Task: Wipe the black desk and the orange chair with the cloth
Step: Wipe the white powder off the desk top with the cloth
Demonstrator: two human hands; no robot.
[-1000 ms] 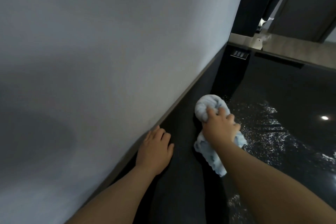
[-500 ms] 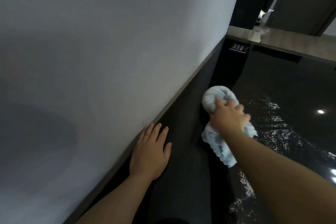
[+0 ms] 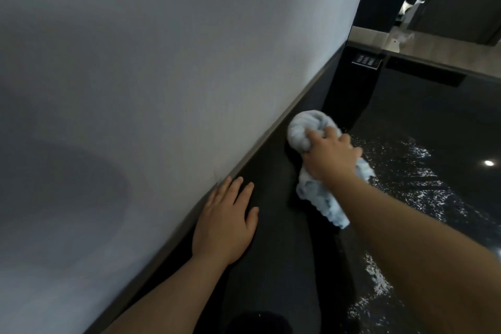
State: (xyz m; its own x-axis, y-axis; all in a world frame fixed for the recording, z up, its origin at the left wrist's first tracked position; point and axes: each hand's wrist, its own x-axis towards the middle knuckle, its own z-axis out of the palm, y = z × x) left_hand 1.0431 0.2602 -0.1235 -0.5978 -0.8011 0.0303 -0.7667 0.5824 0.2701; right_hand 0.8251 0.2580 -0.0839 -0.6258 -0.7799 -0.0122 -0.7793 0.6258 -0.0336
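Glossy black desk (image 3: 423, 122) runs along a pale grey wall (image 3: 162, 62), its surface speckled with wet streaks to the right. Flat on the desk beside the wall's base, the left hand (image 3: 225, 222) rests with fingers straight. Farther along, the right hand (image 3: 329, 156) clenches a bunched light blue cloth (image 3: 306, 127) against the desk, its long axis running from the wall side back toward the person, loose end trailing under the wrist.

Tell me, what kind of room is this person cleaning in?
Probably an office or a hotel room, though I can't be sure. A glossy black desk runs along a plain grey wall, with a small button panel set in at the far end. The right hand wipes it with a pale blue cloth.
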